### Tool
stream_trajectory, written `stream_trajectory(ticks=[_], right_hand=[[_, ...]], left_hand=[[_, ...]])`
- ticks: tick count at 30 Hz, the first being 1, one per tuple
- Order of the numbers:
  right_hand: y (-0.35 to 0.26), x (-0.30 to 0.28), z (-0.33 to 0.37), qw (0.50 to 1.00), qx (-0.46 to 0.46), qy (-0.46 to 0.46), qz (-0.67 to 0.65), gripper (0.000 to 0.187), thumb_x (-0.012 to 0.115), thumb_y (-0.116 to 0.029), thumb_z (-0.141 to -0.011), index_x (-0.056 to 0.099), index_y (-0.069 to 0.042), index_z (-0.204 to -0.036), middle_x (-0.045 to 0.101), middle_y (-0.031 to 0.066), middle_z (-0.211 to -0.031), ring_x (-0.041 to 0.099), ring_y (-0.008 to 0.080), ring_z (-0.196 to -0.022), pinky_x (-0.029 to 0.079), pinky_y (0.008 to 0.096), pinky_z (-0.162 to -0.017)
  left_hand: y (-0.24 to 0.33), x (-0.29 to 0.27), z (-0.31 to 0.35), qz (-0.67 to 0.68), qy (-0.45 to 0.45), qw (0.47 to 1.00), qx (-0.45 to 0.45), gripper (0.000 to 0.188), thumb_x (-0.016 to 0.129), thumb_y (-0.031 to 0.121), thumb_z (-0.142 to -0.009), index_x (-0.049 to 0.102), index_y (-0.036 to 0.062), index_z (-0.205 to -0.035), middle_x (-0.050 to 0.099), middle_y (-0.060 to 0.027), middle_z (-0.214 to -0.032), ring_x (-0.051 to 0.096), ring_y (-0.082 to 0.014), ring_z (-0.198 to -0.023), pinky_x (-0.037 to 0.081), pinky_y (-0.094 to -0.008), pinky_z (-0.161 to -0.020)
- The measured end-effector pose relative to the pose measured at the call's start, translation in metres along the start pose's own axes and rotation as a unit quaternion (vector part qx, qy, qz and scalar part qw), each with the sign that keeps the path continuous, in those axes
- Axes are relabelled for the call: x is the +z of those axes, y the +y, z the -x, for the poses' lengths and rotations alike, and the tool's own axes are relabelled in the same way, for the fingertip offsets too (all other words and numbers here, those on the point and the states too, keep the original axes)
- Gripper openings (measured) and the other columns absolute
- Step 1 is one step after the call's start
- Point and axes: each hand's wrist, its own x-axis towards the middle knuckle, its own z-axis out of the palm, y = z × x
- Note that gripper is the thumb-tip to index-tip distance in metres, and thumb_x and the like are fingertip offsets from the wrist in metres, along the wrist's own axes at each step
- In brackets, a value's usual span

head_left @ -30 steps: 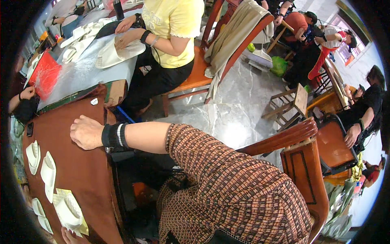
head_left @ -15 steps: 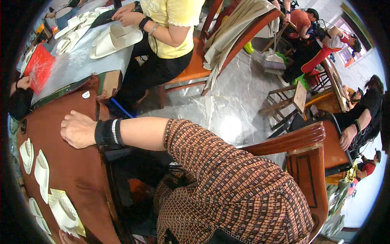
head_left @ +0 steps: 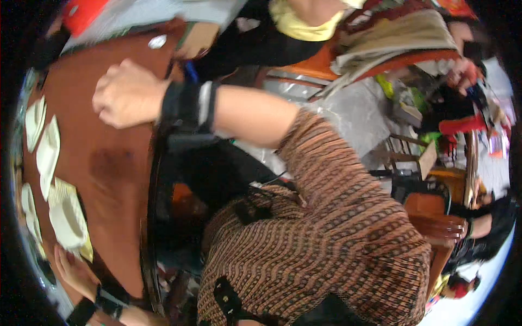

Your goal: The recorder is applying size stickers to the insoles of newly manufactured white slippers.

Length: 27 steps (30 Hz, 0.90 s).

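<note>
My right hand [head_left: 128, 95], with a black band on its wrist, is curled palm down over the brown tabletop [head_left: 111, 217]; nothing shows in its fingers. At the lower left, my left hand [head_left: 76, 274] has its fingers stretched toward the near end of a pale slipper [head_left: 69, 223], close to or touching it; blur hides which. That slipper lies on a yellowish sheet [head_left: 81, 204]. Beyond it on the table are a long, narrow pale slipper piece [head_left: 48, 155], another pale slipper [head_left: 35, 122] and one more [head_left: 30, 214] near the left rim.
A small white piece [head_left: 157, 42] lies near the table's far corner. Next to that corner sits a person in a yellow top [head_left: 304, 22]. Cloth hangs over a chair [head_left: 397, 38]. A wooden stool [head_left: 427, 157] and other seated people are at the right.
The view has swung and blurred, so the surroundings appear shifted. More of my left hand and forearm has come into sight beside the slipper. My right hand stays curled over the table.
</note>
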Motion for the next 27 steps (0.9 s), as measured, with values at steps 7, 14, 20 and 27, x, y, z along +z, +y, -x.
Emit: stream_trajectory(ticks=[7, 14, 20, 27], right_hand=[[0.042, -0.025, -0.022, 0.944, -0.068, -0.199, -0.255, 0.031, 0.065, -0.030, -0.090, 0.069, -0.006, -0.109, 0.069, 0.0087, -0.113, 0.063, 0.0259, -0.107, 0.049, 0.0366, -0.093], [0.050, -0.034, -0.022, 0.921, -0.059, -0.191, -0.334, 0.031, 0.066, -0.029, -0.090, 0.070, -0.006, -0.111, 0.072, 0.0083, -0.105, 0.067, 0.0222, -0.098, 0.050, 0.0337, -0.087], [0.055, -0.030, -0.022, 0.909, -0.088, -0.165, -0.372, 0.028, 0.065, -0.027, -0.088, 0.072, -0.007, -0.106, 0.073, 0.0082, -0.098, 0.068, 0.0217, -0.092, 0.051, 0.0338, -0.083], [0.054, -0.029, -0.017, 0.903, -0.087, -0.163, -0.388, 0.028, 0.062, -0.026, -0.089, 0.071, -0.006, -0.106, 0.072, 0.0080, -0.097, 0.067, 0.0218, -0.092, 0.050, 0.0347, -0.083]], left_hand=[[-0.004, -0.006, -0.002, -0.046, -0.045, 0.998, -0.029, 0.036, 0.054, 0.018, -0.101, 0.056, -0.0024, -0.130, 0.060, -0.0099, -0.126, 0.059, -0.0174, -0.111, 0.048, -0.0293, -0.093], [0.015, 0.008, 0.011, -0.019, 0.015, 0.995, -0.097, 0.040, 0.053, 0.016, -0.098, 0.052, -0.0036, -0.133, 0.057, -0.0135, -0.127, 0.058, -0.0220, -0.112, 0.047, -0.0325, -0.094], [0.027, 0.008, 0.004, -0.007, 0.024, 0.986, -0.166, 0.040, 0.053, 0.016, -0.097, 0.051, -0.0027, -0.133, 0.057, -0.0136, -0.127, 0.057, -0.0233, -0.113, 0.045, -0.0346, -0.096], [0.018, -0.013, -0.003, -0.025, -0.011, 0.987, -0.157, 0.037, 0.052, 0.015, -0.099, 0.052, -0.0016, -0.132, 0.057, -0.0117, -0.126, 0.056, -0.0226, -0.110, 0.044, -0.0334, -0.095]])
